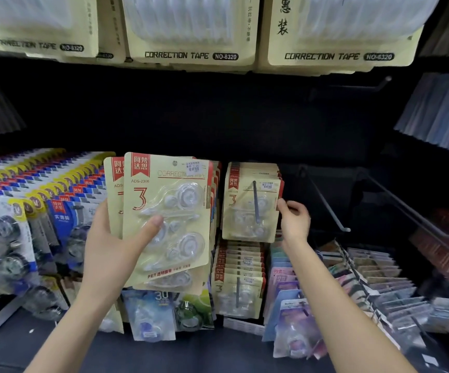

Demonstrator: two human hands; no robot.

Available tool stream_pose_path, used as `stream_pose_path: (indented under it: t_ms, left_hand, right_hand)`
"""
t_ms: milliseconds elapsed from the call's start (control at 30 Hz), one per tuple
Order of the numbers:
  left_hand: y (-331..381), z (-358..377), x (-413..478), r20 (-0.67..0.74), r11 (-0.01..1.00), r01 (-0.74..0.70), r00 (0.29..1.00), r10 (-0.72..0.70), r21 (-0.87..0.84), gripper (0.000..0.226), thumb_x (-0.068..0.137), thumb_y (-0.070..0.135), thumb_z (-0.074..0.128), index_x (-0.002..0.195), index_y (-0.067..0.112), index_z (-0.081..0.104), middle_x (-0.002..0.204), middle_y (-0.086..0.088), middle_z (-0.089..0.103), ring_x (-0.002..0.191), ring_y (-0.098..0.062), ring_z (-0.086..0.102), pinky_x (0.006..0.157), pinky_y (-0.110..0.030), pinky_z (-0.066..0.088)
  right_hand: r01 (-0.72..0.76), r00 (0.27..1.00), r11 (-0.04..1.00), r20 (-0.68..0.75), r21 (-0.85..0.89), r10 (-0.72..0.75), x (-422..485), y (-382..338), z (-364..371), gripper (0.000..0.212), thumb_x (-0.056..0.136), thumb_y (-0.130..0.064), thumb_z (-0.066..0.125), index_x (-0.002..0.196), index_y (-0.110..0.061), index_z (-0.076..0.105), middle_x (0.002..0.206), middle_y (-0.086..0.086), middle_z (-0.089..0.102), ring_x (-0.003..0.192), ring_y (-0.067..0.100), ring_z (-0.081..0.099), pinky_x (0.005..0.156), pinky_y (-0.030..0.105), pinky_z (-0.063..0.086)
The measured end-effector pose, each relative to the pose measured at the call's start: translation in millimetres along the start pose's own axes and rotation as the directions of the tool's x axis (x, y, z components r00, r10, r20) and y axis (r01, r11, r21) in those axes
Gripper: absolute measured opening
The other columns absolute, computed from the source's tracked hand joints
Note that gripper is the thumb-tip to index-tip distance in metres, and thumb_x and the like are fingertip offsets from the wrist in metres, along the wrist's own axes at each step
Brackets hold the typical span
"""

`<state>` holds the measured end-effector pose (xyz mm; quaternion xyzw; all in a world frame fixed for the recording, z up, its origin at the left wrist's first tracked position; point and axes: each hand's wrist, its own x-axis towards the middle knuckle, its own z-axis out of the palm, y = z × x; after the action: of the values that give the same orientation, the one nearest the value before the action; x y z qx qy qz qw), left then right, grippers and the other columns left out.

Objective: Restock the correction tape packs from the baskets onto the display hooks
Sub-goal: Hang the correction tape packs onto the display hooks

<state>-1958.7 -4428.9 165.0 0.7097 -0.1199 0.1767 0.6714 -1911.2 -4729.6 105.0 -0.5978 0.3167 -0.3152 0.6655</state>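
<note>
Gripping two tan packs (174, 211) in left hand (110, 246), thumb across the front; pinching the edge of the hung packs (247, 211) on their hook (255, 200) with right hand (294, 220).

Blue-carded packs (2, 219) hang left; pastel packs (288, 289) lower right; brown stack (446, 251) far right.

**Single head-worn wide-angle view, looking forward and down at a display rack (218, 117).**
The camera is sitting close to the rack and facing it squarely. Both forearms are entering from the bottom edge. The left hand (110, 238), gripping correction tape packs (174, 184), and the right hand (294, 219) are landing near mid-frame. The upper row of packs (191, 36) is crowding the top edge.
</note>
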Motion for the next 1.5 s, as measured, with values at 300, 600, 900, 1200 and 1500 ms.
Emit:
stream_pose_path:
  t_ms: [300,600,900,1200,1500]
  left_hand:
    - [4.7,11.4,-20.2,0.221,0.971,0.163,0.968,-0.123,-0.176,0.071,0.044,0.035,0.094,0.107,0.034,0.061,0.097,0.012,0.075,0.086,-0.009,0.072,0.063,-0.021,0.056]
    - [-3.5,12.9,-30.7,0.289,0.932,0.281,0.934,-0.210,-0.231,0.088,0.053,0.065,0.084,0.126,0.023,0.059,0.117,0.007,0.072,0.111,-0.014,0.066,0.101,-0.045,0.048]
    - [-10.6,-9.3,-23.0,0.111,0.965,0.234,0.969,-0.222,-0.118,0.043,0.075,0.040,0.069,0.116,0.029,0.063,0.110,0.009,0.073,0.102,-0.009,0.068,0.089,-0.036,0.052]
    - [-7.8,-5.7,-13.7,0.068,0.984,0.158,0.986,-0.153,-0.084,0.044,0.077,0.043,0.067,0.118,0.032,0.059,0.115,0.011,0.069,0.106,-0.005,0.064,0.086,-0.026,0.047]
    - [-9.5,-4.7,-10.2,0.092,0.989,0.134,0.988,-0.127,-0.069,0.034,0.082,0.039,0.068,0.115,0.035,0.060,0.114,0.012,0.070,0.105,-0.003,0.065,0.085,-0.024,0.046]
  right_hand:
    - [0.449,0.802,0.892,0.462,-0.047,-0.379,-150.4,-60.8,-40.9,0.048,0.068,-0.063,0.068,0.100,-0.029,0.059,0.091,-0.009,0.066,0.079,0.000,0.059,0.071,0.016,0.048]
    - [0.069,0.844,0.987,0.520,0.144,-0.135,-158.3,-45.2,-55.6,0.046,0.078,-0.006,0.077,0.113,-0.012,0.048,0.107,0.007,0.073,0.092,0.019,0.073,0.069,0.028,0.059]
    - [0.155,0.863,0.988,0.489,-0.009,-0.131,-121.7,-17.2,-109.9,0.051,0.068,-0.012,0.085,0.109,-0.018,0.054,0.103,0.007,0.074,0.094,0.032,0.072,0.076,0.053,0.059]
    - [0.310,0.872,0.950,0.404,-0.019,-0.277,-110.2,-20.4,-100.0,0.042,0.083,-0.005,0.074,0.109,-0.030,0.053,0.105,0.001,0.072,0.096,0.018,0.071,0.077,0.047,0.060]
    - [0.291,0.890,0.956,0.375,-0.033,-0.258,-121.7,-12.3,-97.3,0.040,0.083,-0.010,0.076,0.112,-0.025,0.053,0.104,0.002,0.073,0.096,0.018,0.071,0.084,0.053,0.058]
